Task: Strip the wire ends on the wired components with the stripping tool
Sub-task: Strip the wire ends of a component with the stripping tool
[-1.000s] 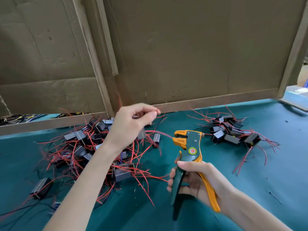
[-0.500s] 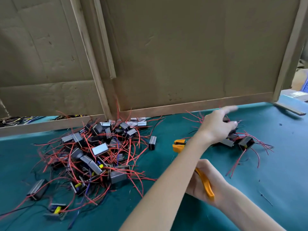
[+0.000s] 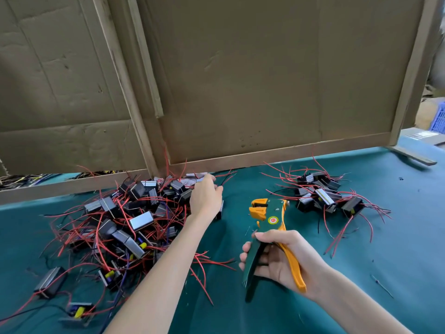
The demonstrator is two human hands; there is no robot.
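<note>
Green-covered counter [image 3: 397, 249], with cardboard panels [image 3: 240, 80] standing along its far edge. At left, the big pile [image 3: 134, 220] of black components with tangled red wires; at right, well apart, the small pile [image 3: 322, 201]. The left hand [image 3: 207, 198] is at the big pile's far right edge, back to camera. Its fingers are blurred and partly hidden, so I cannot tell if it holds anything. Between the piles, the right hand [image 3: 281, 259] grips the stripper [image 3: 269, 218] by its handles, head pointing away. Wire ends are too fine to make out.
</note>
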